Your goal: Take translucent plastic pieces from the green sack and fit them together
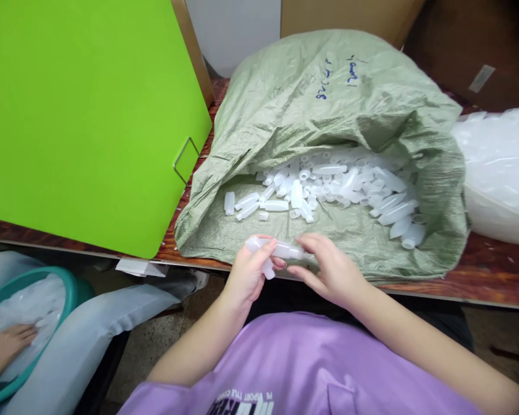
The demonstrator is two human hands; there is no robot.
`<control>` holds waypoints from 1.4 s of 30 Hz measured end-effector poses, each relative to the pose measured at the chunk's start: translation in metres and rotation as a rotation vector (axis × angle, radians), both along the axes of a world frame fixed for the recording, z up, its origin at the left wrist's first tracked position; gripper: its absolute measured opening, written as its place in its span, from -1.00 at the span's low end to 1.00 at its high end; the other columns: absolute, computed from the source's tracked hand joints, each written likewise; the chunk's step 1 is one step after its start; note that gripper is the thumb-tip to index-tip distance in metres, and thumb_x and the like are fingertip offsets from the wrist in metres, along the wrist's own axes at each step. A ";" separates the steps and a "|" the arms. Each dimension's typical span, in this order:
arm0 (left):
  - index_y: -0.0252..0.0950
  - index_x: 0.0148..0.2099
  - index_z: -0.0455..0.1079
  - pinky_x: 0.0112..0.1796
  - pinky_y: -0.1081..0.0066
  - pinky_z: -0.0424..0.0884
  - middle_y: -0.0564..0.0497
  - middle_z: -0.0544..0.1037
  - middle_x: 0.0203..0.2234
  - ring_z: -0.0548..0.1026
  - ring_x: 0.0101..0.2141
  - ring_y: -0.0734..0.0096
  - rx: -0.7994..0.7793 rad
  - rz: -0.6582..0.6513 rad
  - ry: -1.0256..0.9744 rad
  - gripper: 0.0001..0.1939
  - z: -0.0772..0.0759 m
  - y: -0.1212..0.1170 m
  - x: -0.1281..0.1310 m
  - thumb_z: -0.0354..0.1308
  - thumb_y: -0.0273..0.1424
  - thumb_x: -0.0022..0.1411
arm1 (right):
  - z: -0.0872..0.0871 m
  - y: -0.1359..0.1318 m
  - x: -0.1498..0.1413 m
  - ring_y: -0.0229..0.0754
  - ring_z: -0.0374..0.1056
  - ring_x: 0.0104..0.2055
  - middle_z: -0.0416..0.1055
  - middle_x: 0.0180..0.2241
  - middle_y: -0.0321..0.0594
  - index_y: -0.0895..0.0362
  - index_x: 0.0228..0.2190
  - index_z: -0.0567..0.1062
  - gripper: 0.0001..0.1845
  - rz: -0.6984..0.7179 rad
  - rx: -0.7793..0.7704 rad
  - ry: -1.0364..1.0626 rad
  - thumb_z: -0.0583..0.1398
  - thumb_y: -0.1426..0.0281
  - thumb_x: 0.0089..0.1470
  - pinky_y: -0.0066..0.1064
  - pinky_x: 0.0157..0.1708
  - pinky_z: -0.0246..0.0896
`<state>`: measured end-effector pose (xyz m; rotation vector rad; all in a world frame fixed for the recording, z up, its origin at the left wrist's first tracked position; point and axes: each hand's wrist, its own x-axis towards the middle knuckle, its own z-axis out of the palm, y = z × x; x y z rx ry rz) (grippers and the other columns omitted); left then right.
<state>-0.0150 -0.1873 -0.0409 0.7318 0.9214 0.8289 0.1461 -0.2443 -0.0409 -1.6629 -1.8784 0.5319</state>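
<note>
Tube [285, 249]: translucent white, raised just above the near lip of the green-grey sack [346, 109]; long axis crosswise to my body, left end in my left hand [244, 271], right tip directed into the gap of my right hand [335, 268].
Grip, left: fingers closed around the tube, thumb laid across it near its left end.
Second piece [268, 270]: also translucent white, protruding below my left thumb, visible end pointed back towards me; it appears to share the same grip, its other end being hidden.
Grip, right: thumb and fingers parted, one to either side of the tip, clasping nothing that shows; whether a fingertip touches the tube I cannot tell.
Governing relation: tip to right hand, in my judgement; the axis runs left to right, nearly level, so my right hand is nearer the free end while my left bears the piece.
Pile [337, 178]: similar pieces inside the sack, beyond both hands, the bulk ahead of my right; axes scattered.
Tub [71, 300]: teal, at lower left, a co-worker's hand [8, 346] among its white contents.
</note>
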 end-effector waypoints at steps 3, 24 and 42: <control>-0.33 -0.19 0.29 -0.56 0.54 0.32 0.10 0.48 -0.60 0.39 -0.65 0.56 0.050 -0.008 0.015 -0.62 -0.001 0.000 -0.002 0.27 -0.28 -0.02 | 0.001 0.003 -0.005 -0.19 0.33 -0.46 0.39 -0.51 -0.22 0.12 -0.41 0.41 -0.59 0.026 -0.134 -0.001 -0.07 0.13 0.18 -0.39 -0.46 0.20; -0.31 -0.25 0.25 -0.62 0.54 0.32 0.03 0.54 -0.40 0.38 -0.68 0.60 0.008 0.174 -0.072 -0.68 -0.003 0.015 -0.018 0.27 -0.41 -0.05 | 0.004 0.043 -0.017 -0.27 0.29 -0.39 0.36 -0.42 -0.26 0.13 -0.39 0.37 -0.59 0.230 -0.146 0.221 -0.13 0.17 0.21 -0.47 -0.39 0.17; -0.35 -0.25 0.32 -0.38 0.53 0.43 -0.02 0.52 -0.42 0.52 -0.45 0.49 -0.242 0.593 -0.259 -0.93 0.009 0.039 -0.010 0.06 -0.51 0.17 | 0.007 0.065 -0.025 -0.23 0.36 -0.39 0.42 -0.36 -0.21 0.14 -0.23 0.34 -0.74 0.150 -0.072 -0.190 0.14 0.25 0.07 -0.45 -0.42 0.24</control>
